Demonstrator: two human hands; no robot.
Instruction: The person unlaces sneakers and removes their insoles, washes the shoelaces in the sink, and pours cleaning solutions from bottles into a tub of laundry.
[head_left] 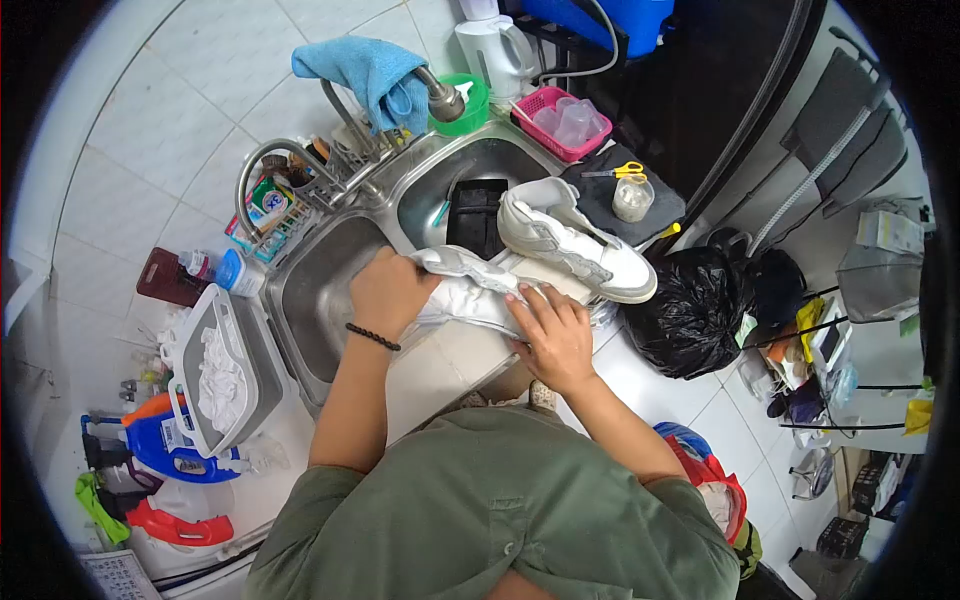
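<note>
A white sneaker point(468, 300) lies on its side at the counter's front, between my two hands. My left hand point(393, 290) is closed around one end of it, fingers curled and partly hidden. My right hand point(555, 335) grips the other end, fingers laid over the top and thumb on the near side. Its matching white and grey sneaker point(580, 250) stands upright just beyond, to the right, by the sink edge. Behind them a black rectangular item point(475, 215) sits in the right sink basin point(420, 200).
The left basin point(310, 300) and faucet point(245, 195) are to my left, with a grey-white tub point(255, 400) of white cloth and bottles beyond. A pink basket point(560, 120), yellow scissors point(625, 170) and small jar point(632, 200) stand at right, near a black bag point(690, 310).
</note>
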